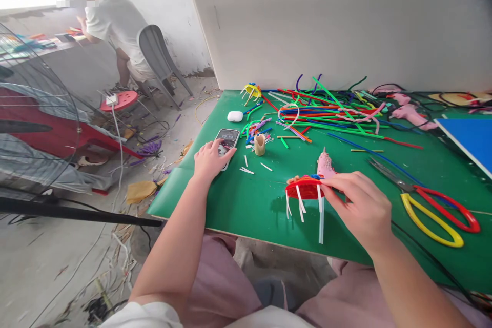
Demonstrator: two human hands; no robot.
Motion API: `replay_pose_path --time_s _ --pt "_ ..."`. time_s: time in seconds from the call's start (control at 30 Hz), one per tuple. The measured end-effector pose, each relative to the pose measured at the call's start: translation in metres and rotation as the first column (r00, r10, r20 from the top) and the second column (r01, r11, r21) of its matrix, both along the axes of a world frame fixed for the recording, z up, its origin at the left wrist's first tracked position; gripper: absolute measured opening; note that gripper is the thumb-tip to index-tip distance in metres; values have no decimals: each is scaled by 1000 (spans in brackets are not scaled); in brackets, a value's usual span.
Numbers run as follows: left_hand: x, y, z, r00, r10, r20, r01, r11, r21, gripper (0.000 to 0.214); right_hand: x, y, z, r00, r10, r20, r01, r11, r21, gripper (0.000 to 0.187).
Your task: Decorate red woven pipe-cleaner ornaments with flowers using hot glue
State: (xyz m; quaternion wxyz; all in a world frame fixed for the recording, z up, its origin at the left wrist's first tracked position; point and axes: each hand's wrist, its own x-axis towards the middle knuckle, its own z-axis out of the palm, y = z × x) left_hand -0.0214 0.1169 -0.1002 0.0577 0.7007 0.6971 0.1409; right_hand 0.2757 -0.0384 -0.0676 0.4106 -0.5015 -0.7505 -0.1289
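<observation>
Red piece (305, 188) part-built, white strips (301, 206) attached, pinched in closed right hand (361, 210) just above tabletop (249, 200) beside glue gun (325, 164); left hand (209, 161) resting open on phone (227, 139); many stems (326, 113) unused.

Phone (226, 142): centre-left on table (249, 205), under left hand (209, 160).
Fringed piece (303, 188): centre, left of right hand (359, 207).
Scissors (411, 192): far right.

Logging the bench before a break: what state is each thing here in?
phone, screen lit, flat under left hand
earbud case, closed
scissors, flat, blades look shut
red craft piece, pinched by right hand, white strips dangling
pink glue gun, on table behind the piece
</observation>
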Motion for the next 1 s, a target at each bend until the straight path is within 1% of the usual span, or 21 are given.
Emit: replay_pose_path --time_s 0.47,0.6,0.63,0.7,0.8,0.87,0.93,0.97,1.0 --pt "-1 0 -1 1000 -3 27 3 1000 20 61 1 1 -1 1000 0 -7 0 1000 -7 16" --pt "2 -3 2 999 2 46 -4 999 48 60 0 1 0 1000 -5 -4 4 1000 -5 14" --pt "2 -4 4 999 3 51 -7 997 72 58 0 1 0 1000 -3 -7 3 1000 -3 13" --pt "4 -7 5 997 -4 76 -9 984 178 54 -1 1 2 1000 8 -17 -8 1000 5 12" --pt "5 -10 7 984 -43 173 -27 924 382 45 -3 1 4 999 30 -33 -29 999 18 12" --pt "8 -17 12 968 -63 245 -53 896 442 37 -3 0 5 999 30 -33 -29 999 16 12" --pt "14 -33 27 948 -94 305 -62 883 464 30 -2 0 5 999 17 -30 -17 1000 9 12" --pt "19 -47 39 912 -161 377 -49 871 489 26 -2 -1 6 999 11 -30 -10 1000 5 12" --pt "25 -64 52 863 -254 437 -11 854 519 24 -1 -1 6 999 5 -33 -5 1000 2 11"
